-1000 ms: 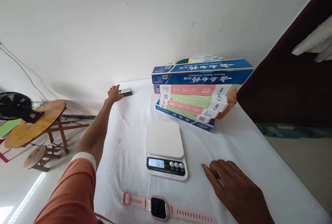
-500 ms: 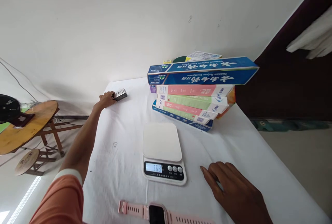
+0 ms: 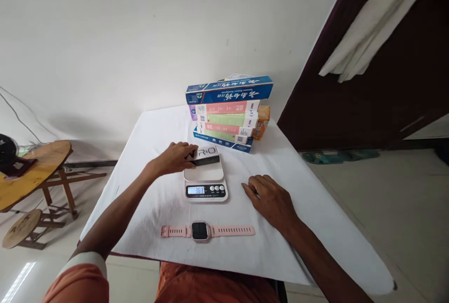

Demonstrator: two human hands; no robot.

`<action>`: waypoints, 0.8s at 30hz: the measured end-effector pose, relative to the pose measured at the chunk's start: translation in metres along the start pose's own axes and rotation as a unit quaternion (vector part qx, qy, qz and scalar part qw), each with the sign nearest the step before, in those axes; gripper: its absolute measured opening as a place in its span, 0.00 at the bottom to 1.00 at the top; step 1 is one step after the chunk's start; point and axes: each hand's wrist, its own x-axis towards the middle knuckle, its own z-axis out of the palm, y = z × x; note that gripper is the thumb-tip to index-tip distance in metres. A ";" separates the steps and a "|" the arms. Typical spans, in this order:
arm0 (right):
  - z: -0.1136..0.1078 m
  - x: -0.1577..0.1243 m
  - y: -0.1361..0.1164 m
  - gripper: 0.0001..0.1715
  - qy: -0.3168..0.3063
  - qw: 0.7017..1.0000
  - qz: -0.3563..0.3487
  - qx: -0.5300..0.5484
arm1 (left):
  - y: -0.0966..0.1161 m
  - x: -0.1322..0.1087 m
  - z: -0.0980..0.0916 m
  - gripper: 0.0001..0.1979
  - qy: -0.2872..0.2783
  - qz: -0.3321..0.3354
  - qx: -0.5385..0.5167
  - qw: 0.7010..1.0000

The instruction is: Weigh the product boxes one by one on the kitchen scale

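Observation:
My left hand [image 3: 176, 157] grips the left end of a small white-and-black box [image 3: 208, 155] marked "R&O". The box is over the back part of the white platform of a digital kitchen scale [image 3: 205, 191]; whether it touches the platform I cannot tell. The scale's display reads 363. To the right of the scale, my right hand [image 3: 270, 198] rests on the white cloth with its fingers curled in, and no object shows in it. A pink-strapped smartwatch [image 3: 199, 231] lies flat in front of the scale.
Behind the scale stands a stack of toothpaste boxes [image 3: 228, 113], blue on top, pink and green below. The white-covered table [image 3: 140, 219] stands against a wall. A wooden table [image 3: 38, 172] and a stool [image 3: 23, 228] are at left. A white cloth [image 3: 372, 27] hangs at right.
My left hand has brought the white-and-black box from the table's far left over to the scale. My right hand stays beside the scale. The view has shifted, showing more of the near table edge.

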 end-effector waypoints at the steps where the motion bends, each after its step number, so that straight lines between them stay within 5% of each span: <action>1: 0.001 -0.001 0.000 0.20 -0.001 1.000 -0.001 -0.002 | 0.009 0.002 0.004 0.17 -0.008 0.006 0.013 1.000; 8: 0.002 0.001 -0.003 0.16 -0.025 0.999 0.024 -0.019 | 0.025 0.003 0.016 0.22 0.003 -0.002 0.047 0.999; 11: -0.013 0.017 -0.003 0.17 -0.126 0.990 0.065 0.015 | 0.019 -0.003 0.015 0.35 0.018 -0.003 0.024 1.000; 15: -0.031 0.046 0.002 0.22 -0.263 0.956 0.095 0.085 | 0.011 -0.015 0.013 0.36 0.061 -0.007 -0.014 0.998; 24: -0.007 0.042 -0.002 0.16 -0.175 0.977 0.123 -0.012 | 0.015 -0.022 0.018 0.33 0.051 -0.011 -0.034 0.998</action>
